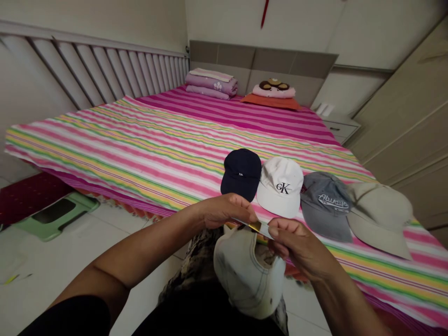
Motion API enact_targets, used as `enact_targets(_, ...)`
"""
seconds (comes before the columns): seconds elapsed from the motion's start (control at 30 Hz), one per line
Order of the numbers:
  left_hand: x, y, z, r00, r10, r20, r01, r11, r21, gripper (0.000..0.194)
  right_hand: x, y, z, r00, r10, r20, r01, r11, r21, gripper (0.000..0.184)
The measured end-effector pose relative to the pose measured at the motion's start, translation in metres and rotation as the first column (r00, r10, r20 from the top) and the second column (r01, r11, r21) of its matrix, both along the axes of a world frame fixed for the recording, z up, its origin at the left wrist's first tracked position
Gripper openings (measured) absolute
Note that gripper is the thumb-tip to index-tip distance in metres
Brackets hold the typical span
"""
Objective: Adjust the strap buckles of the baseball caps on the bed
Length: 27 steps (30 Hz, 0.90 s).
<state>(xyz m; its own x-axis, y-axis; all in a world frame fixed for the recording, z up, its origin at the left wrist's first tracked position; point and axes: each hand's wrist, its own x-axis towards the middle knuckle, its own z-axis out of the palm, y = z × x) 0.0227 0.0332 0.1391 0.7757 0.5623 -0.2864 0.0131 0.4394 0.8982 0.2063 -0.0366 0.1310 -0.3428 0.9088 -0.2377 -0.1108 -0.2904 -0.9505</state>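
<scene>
Pale grey-white fabric cap [238,275] hangs crown-down from both hands, over the wearer's lap, just short of the bed. Chief hazard, I judge: a drop to the pale tiled floor [133,305], should either grip loosen, as the cap's weight seems to hang on its narrow white strap [266,230]. Left hand [227,210] closed in a pinch on one end of that strap; right hand [290,238] likewise on the other. Smaller hazard: uneven pulling could twist the strap or work it loose at the gold-coloured fitting [255,226], possibly a buckle; fastening unclear.

Surface: wide bed under a pink, white, yellow and green striped cloth [105,154], grey-brown panelled headboard [290,65] behind. Room: beige panelled wardrobe [413,98] at right, white slatted railing [112,70] at left, green plastic stool [70,212] below. On the cloth, a row: broad beige cap [381,207], grey lettered cap [324,198], white lettered cap [280,179], navy cap [241,168].
</scene>
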Motion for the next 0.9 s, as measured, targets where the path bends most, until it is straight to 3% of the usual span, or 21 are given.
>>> enact_targets(0.3, 0.005, -0.006, -0.008, 0.997, 0.052, 0.06, -0.055, 0.997, 0.048, 0.026, -0.003, -0.003, 0.006, 0.988, -0.149, 0.037, 0.149, 0.989, 0.017, 0.024)
enact_targets(0.53, 0.008, -0.011, -0.012, 0.992, 0.065, 0.111, -0.072, 0.996, 0.061, 0.024, -0.003, -0.002, 0.007, 0.983, -0.159, 0.088, 0.158, 0.987, 0.025, 0.021)
enact_targets(0.7, 0.008, -0.009, -0.016, 0.986, 0.101, 0.132, -0.101, 0.995, -0.009, 0.032, 0.001, -0.002, 0.001, 0.984, -0.147, 0.099, 0.147, 0.989, 0.012, 0.023)
enact_targets(0.9, 0.006, -0.006, -0.019, 0.99, 0.018, 0.138, -0.019, 1.0, 0.008, 0.038, 0.013, 0.003, -0.005, 0.996, -0.052, 0.079, 0.055, 0.998, -0.034, 0.027)
